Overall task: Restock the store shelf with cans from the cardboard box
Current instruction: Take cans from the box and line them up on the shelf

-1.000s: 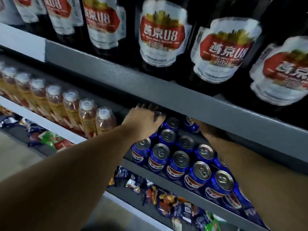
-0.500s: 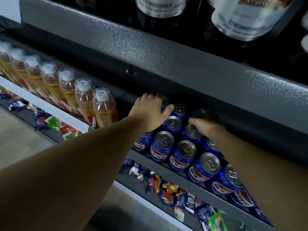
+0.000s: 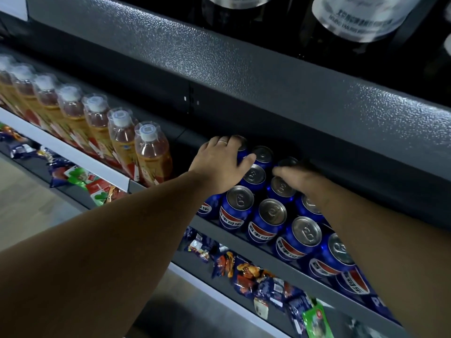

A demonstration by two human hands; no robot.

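Several blue cola cans (image 3: 268,215) with silver tops stand in rows on a grey shelf (image 3: 268,259). My left hand (image 3: 219,162) reaches to the back left of the rows, its thumb curled round a blue can (image 3: 242,153) and its fingers over the top. My right hand (image 3: 297,176) is at the back, just to the right, wrapped round another blue can (image 3: 288,162). Its fingers lie in shadow under the shelf above. The cardboard box is out of view.
The thick grey front of the upper shelf (image 3: 268,76) overhangs the cans, with dark bottles (image 3: 353,18) on it. Amber drink bottles (image 3: 151,152) line the shelf left of the cans. Snack packets (image 3: 256,276) fill the shelf below. Floor shows at lower left.
My view has tilted down and come closer to the cans. My right hand has drawn out from deep under the upper shelf. My left hand stays at the back-left can.
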